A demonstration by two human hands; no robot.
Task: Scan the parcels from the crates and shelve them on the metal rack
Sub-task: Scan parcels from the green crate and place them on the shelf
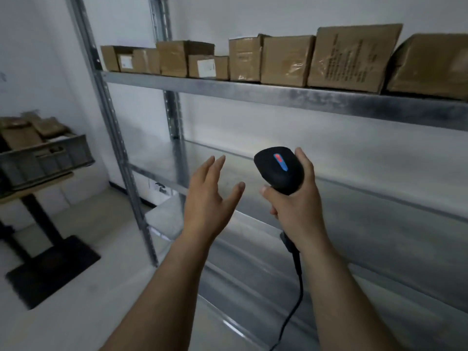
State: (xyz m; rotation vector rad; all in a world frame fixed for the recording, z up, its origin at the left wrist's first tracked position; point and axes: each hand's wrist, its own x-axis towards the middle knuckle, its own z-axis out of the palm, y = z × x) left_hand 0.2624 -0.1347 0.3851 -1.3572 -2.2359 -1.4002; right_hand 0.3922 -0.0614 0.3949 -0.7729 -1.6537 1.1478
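My right hand (296, 206) grips the black scanner (278, 171), while my left hand (210, 198) hangs open and empty beside it. Beyond them the metal rack (278, 96) carries brown parcels (286, 62) along its top shelf against a white wall. At the far left a grey crate (45, 158) of parcels sits on a black-legged surface (35, 188).

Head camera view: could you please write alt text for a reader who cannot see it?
A right hand grips a black barcode scanner before a metal rack; the left hand is open and empty. Cardboard parcels line the top shelf.
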